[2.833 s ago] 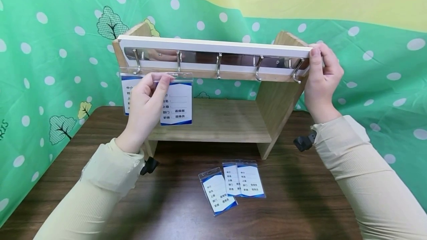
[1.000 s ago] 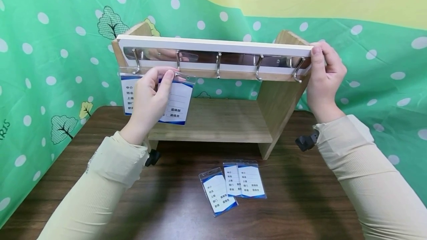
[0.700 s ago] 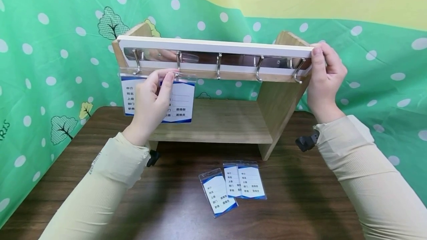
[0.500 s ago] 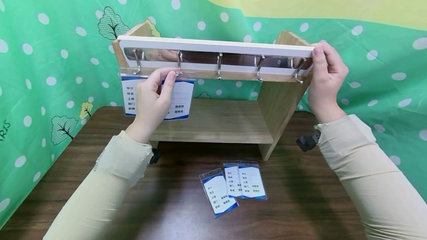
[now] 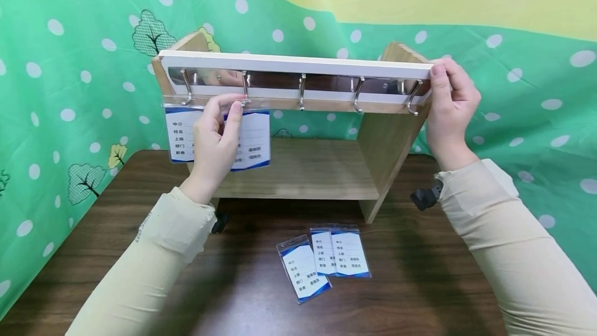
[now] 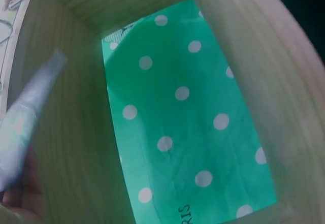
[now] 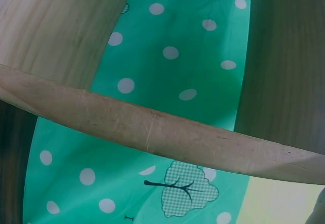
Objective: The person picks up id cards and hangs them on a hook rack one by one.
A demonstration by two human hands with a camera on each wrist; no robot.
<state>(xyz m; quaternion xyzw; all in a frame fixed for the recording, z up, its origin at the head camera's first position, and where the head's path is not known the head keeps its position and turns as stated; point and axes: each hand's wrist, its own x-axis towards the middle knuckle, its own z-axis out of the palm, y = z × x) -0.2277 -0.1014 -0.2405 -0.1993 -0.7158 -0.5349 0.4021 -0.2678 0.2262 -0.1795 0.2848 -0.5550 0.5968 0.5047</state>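
In the head view my left hand [image 5: 215,141] pinches the top of a clear-sleeved ID badge [image 5: 256,136] between thumb and fingers. The badge's top edge is right at the tip of the second hook [image 5: 245,87] from the left; my fingers cover part of it. Another ID badge [image 5: 179,131] hangs at the leftmost hook [image 5: 186,87], partly behind my left hand. My right hand [image 5: 450,113] grips the right end of the white hook rail [image 5: 298,63], thumb in front. The left wrist view catches a blurred badge [image 6: 30,112] at its left edge.
The rail fronts a wooden shelf [image 5: 298,170] standing on a dark wood table [image 5: 252,284]. Three more badges lie before it: one tilted badge [image 5: 303,271] and an overlapping pair with its right badge [image 5: 351,253] on top. A dotted green cloth [image 5: 51,92] hangs behind.
My left hand has shifted slightly right, bringing the badge's top to the second hook. The badge tilted, then swung back nearly straight. My right hand has kept its grip on the rail.
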